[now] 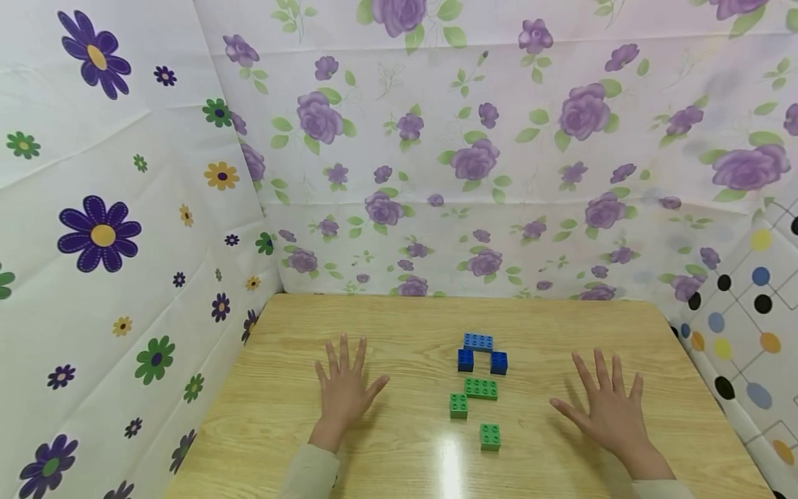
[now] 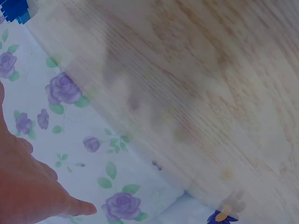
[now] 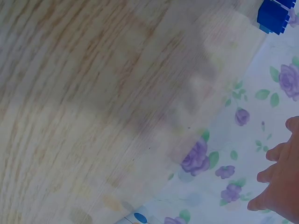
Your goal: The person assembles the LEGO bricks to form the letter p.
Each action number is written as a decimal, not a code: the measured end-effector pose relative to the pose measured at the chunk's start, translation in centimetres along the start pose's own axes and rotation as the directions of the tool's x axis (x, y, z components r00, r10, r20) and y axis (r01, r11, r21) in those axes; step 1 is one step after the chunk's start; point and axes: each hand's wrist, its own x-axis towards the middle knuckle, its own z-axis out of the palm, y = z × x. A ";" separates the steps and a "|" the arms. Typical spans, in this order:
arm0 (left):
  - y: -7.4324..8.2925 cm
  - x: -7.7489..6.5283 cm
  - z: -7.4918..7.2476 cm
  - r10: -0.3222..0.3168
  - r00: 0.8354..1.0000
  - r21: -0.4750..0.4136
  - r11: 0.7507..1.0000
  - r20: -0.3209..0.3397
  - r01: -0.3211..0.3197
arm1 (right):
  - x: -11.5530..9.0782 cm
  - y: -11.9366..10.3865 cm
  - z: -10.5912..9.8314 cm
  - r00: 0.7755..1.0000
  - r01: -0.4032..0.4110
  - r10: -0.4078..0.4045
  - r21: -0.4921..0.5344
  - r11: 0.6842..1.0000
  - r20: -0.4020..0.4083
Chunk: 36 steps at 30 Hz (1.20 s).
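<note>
My left hand [image 1: 343, 395] is spread with straight fingers over the left part of the table, holding nothing. On the right side my right hand [image 1: 614, 419] is likewise spread and holds nothing. Between them lie toy building bricks. A long light-blue brick [image 1: 478, 342] is at the back, with two small dark-blue bricks [image 1: 465, 360] in front of it. Nearer are a long green brick [image 1: 481, 389] and two small green bricks, one touching or close to its left end [image 1: 458, 406], the other [image 1: 490, 437] apart toward the front. Blue bricks [image 3: 273, 17] also appear at the right wrist view's corner.
The wooden table [image 1: 399, 319] ends at the back against a cloth with purple roses [image 1: 474, 163]. A flowered cloth [image 1: 156, 277] hangs on the left and a dotted one [image 1: 748, 333] on the right. Light glares off the tabletop near the front.
</note>
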 end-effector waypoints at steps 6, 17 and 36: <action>0.5 0.2 -0.3 0.014 1.000 -0.008 1.000 0.000 -0.014 | 0.2 -0.2 -0.3 1.000 0.009 -0.009 -0.008 1.000 -0.022; 1.7 0.2 -0.7 0.070 0.997 -0.018 0.997 -0.027 -0.070 | 0.7 -1.0 -0.7 0.999 0.029 -0.028 0.020 0.999 -0.034; 4.1 0.6 -0.5 0.162 0.986 -0.136 0.977 -0.032 -0.165 | 1.4 -2.9 -1.0 0.992 0.092 -0.080 0.131 0.987 -0.094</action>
